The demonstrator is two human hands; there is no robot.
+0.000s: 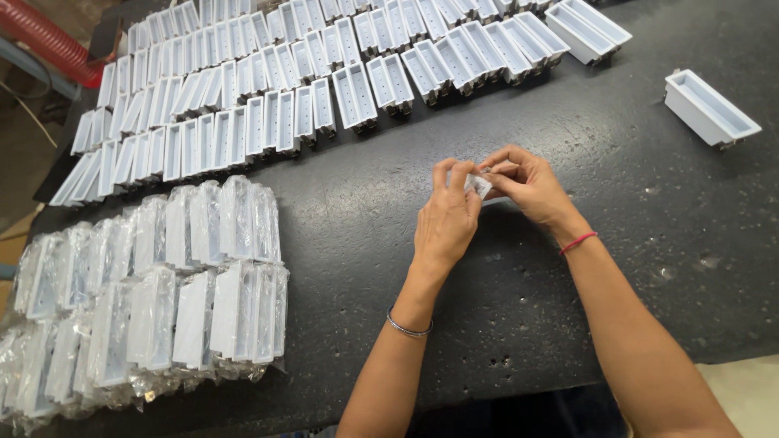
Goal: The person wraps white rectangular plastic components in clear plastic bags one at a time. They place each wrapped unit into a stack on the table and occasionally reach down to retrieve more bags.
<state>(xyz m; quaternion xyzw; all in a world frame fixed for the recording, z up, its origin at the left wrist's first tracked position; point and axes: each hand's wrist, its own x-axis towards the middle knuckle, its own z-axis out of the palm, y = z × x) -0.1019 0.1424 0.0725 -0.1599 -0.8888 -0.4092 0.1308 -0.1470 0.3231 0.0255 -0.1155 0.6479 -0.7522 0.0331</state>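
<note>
My left hand [445, 219] and my right hand [527, 182] meet over the middle of the black table [365, 235]. Together their fingertips pinch a small clear plastic piece [479, 185], perhaps a little bag; most of it is hidden by the fingers. A silver bangle circles my left wrist and a red thread my right wrist. A single white rectangular plastic tray part [711, 108] lies apart at the right, beyond my right hand.
Several rows of the same white tray parts [324, 73] lie side by side across the back of the table. At the front left, several wrapped tray parts [154, 284] stand in clear bags. A red ribbed hose [49, 40] shows at the top left.
</note>
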